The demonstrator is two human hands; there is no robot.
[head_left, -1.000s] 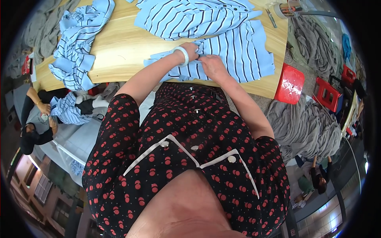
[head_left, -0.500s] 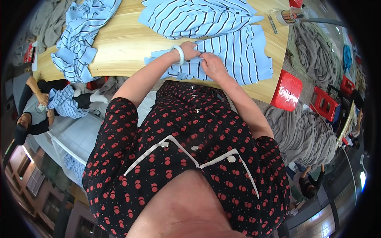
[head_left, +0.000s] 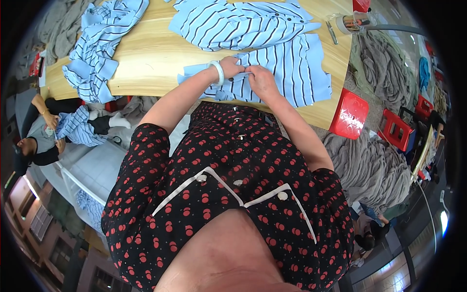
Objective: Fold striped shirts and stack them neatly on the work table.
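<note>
A light-blue garment with dark and white stripes (head_left: 299, 70) lies spread along the near edge of the table. Its button band runs under my fingers, and a dark button shows just below them. My left hand (head_left: 230, 67), with a pale bangle at the wrist, pinches the cloth edge. Close beside it, my right hand (head_left: 262, 82) grips the same edge between thumb and fingers. The fingertips of both hands almost meet, so the bit of cloth between them is partly hidden.
Another striped piece with buttons (head_left: 238, 24) lies just beyond, and a crumpled one (head_left: 99, 48) at left. A clear cup of tools (head_left: 357, 22) and a small metal tool (head_left: 332, 32) sit far right. A red stool (head_left: 349, 113) stands beside grey cloth heaps (head_left: 372, 165). A co-worker (head_left: 36, 141) handles striped cloth at left.
Both hands keep their pinch and have barely shifted along the cloth edge. A button now shows beneath the fingers. The co-worker at left has moved slightly.
</note>
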